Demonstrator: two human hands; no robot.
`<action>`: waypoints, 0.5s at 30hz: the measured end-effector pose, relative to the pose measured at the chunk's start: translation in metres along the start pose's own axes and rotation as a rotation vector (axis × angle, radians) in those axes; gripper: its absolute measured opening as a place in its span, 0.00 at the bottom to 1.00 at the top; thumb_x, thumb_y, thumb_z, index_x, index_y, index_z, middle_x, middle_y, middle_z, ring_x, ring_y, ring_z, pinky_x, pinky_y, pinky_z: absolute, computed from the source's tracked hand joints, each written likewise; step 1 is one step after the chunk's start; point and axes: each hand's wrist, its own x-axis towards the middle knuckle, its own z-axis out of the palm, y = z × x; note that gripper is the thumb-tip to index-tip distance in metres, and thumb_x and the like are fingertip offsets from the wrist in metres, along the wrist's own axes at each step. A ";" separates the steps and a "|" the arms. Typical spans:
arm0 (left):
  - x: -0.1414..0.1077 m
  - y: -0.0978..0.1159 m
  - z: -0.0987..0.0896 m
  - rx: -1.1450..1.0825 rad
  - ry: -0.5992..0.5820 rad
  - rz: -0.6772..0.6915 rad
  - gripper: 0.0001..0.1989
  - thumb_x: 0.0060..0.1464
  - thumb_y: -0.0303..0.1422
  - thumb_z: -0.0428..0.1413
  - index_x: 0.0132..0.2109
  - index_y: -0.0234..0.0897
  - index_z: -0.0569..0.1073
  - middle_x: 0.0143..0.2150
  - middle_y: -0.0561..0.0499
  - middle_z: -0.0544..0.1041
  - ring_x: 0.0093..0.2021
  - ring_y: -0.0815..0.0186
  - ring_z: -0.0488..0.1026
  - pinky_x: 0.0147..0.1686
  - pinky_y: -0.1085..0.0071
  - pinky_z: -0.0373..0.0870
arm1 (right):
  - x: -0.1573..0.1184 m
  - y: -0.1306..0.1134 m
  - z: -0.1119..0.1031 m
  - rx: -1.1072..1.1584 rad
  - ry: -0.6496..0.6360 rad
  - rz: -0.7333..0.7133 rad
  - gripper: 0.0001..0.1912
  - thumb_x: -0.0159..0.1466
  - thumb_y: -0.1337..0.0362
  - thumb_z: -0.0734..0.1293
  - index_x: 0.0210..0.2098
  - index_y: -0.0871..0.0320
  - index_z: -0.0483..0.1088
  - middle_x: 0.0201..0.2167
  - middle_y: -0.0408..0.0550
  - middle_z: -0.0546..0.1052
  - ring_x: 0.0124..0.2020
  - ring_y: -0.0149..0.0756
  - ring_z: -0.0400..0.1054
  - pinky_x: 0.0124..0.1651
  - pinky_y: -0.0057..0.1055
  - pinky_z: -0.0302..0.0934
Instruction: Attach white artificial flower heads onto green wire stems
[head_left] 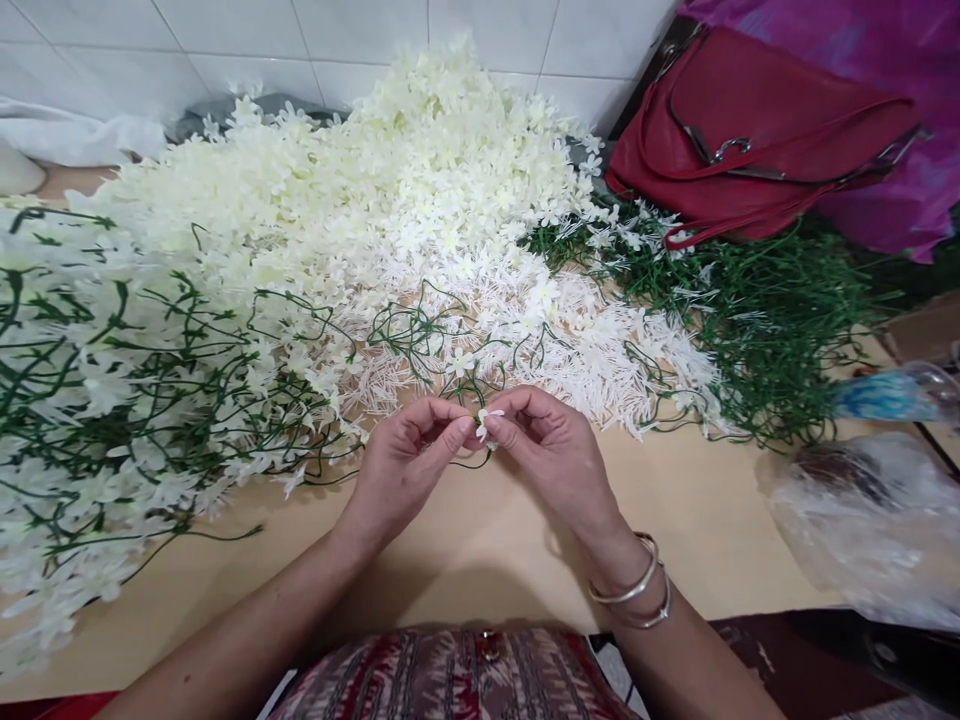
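Observation:
Near the table's front, my left hand [416, 455] and my right hand [551, 450] meet fingertip to fingertip. Between them is a small white flower [489, 420]. My right thumb and forefinger pinch its petals, while my left fingertips close on the green stem [475, 421] beside it. Thin green stems curve around the fingertips. Just beyond the hands lie loose white stamen pieces [592, 350] and a small tangle of green stems [416, 335]. Behind them rises a big heap of white blossoms [450, 170].
Green stems with white flowers [150, 370] cover the left side. At the right are a pile of green stems [772, 310], a red handbag [757, 130] on purple material [892, 60], a clear plastic bag [870, 520] and a blue-patterned item [885, 395]. A tiled wall [367, 35] stands behind.

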 end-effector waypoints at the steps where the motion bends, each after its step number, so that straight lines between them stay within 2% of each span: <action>1: 0.000 -0.002 -0.001 0.009 -0.003 0.002 0.12 0.63 0.40 0.65 0.39 0.35 0.80 0.33 0.49 0.84 0.35 0.66 0.81 0.39 0.72 0.78 | 0.000 0.001 0.001 -0.020 0.000 -0.010 0.04 0.65 0.61 0.75 0.35 0.53 0.78 0.32 0.43 0.81 0.34 0.34 0.73 0.40 0.34 0.68; 15: -0.002 -0.014 -0.008 0.065 -0.058 0.031 0.09 0.68 0.38 0.60 0.42 0.36 0.78 0.36 0.51 0.83 0.38 0.67 0.80 0.43 0.73 0.76 | 0.003 0.009 0.007 0.078 -0.064 0.045 0.06 0.66 0.62 0.74 0.34 0.55 0.75 0.31 0.41 0.79 0.32 0.31 0.74 0.38 0.31 0.69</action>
